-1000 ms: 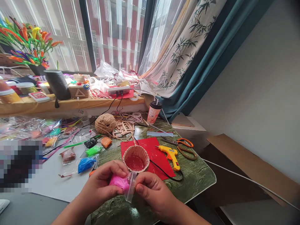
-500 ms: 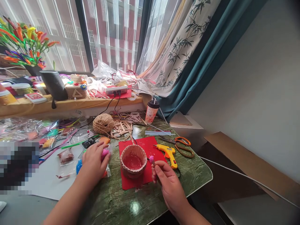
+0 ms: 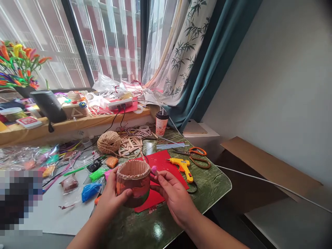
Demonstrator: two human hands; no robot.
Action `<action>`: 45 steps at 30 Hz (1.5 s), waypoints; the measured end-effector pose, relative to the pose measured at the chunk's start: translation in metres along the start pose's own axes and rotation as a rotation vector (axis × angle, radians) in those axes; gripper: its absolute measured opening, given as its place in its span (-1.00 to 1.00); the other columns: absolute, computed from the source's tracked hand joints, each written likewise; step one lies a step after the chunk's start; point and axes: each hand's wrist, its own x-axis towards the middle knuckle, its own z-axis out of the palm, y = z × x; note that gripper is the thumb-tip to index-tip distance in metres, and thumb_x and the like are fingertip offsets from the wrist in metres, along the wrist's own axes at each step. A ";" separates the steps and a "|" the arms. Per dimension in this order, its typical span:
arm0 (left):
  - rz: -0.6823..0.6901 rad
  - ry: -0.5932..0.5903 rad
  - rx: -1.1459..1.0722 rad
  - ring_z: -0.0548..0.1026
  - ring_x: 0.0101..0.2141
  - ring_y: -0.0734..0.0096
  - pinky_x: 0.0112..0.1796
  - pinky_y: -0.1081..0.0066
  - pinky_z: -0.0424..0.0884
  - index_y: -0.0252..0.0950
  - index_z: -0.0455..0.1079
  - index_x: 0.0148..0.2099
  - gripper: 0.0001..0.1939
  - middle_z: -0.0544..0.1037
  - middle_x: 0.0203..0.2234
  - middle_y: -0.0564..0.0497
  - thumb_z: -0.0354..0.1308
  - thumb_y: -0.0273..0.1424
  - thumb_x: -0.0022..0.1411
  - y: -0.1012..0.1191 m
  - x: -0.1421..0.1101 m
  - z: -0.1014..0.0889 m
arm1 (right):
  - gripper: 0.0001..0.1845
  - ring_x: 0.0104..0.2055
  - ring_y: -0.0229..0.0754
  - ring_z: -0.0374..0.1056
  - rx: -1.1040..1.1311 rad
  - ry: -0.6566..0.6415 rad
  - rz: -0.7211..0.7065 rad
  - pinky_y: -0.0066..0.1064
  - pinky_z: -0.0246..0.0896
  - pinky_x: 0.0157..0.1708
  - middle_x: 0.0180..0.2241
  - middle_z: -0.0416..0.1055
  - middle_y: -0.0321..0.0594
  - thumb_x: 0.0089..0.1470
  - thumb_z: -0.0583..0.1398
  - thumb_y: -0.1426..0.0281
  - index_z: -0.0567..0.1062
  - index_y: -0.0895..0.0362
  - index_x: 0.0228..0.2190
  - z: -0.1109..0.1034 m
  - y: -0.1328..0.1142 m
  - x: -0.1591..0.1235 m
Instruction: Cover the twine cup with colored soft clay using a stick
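A small round pot (image 3: 133,181) with a woven tan rim and reddish sides is lifted off the table, gripped in my left hand (image 3: 111,199) with fingers wrapped round its left side. My right hand (image 3: 172,197) pinches a small lump of pink clay (image 3: 154,169) at the pot's right rim, its other fingers touching the pot's side. Beneath them lies a red sheet (image 3: 166,166) on the green table (image 3: 207,193).
A yellow glue gun (image 3: 183,167) and orange scissors (image 3: 198,156) lie right of the red sheet. Packets of coloured clay (image 3: 89,191) lie to the left. A twine ball (image 3: 108,142), wooden sticks (image 3: 129,145) and a cup (image 3: 161,122) stand behind. The table's edge runs close on the right.
My left hand put down the pink clay packet and picked the pot up off the red sheet. My right hand brought a pinch of pink clay to the pot's rim.
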 end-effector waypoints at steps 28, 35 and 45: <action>-0.201 -0.117 0.133 0.24 0.47 -0.17 0.41 -0.10 0.18 -0.19 0.04 0.60 0.13 0.24 0.52 -0.17 0.29 0.20 0.18 0.010 0.001 -0.001 | -0.48 -0.38 -0.06 0.44 -1.445 -0.443 -1.096 -0.26 0.33 -0.40 -0.36 0.58 -0.16 0.49 0.03 0.52 0.37 0.17 0.38 -0.022 -0.029 0.019; 0.038 -0.115 0.266 0.10 0.52 -0.17 0.45 -0.17 0.07 -0.10 -0.03 0.63 -0.05 0.10 0.58 -0.14 0.20 0.10 0.37 -0.002 -0.005 0.001 | -0.58 -0.34 -0.08 0.38 -1.428 -0.342 -1.148 -0.22 0.27 -0.34 -0.28 0.64 -0.16 0.47 0.11 0.55 0.51 0.20 0.25 -0.021 -0.024 0.024; 0.258 -0.087 0.244 0.14 0.46 -0.41 0.42 -0.37 -0.01 -0.09 0.10 0.57 0.24 0.21 0.45 -0.32 0.25 0.44 0.02 -0.021 0.003 0.000 | -0.33 -0.34 -0.05 0.32 -1.387 -0.392 -1.047 -0.27 0.30 -0.40 -0.38 0.37 -0.22 0.44 0.03 0.56 0.24 0.00 0.48 -0.019 -0.009 0.029</action>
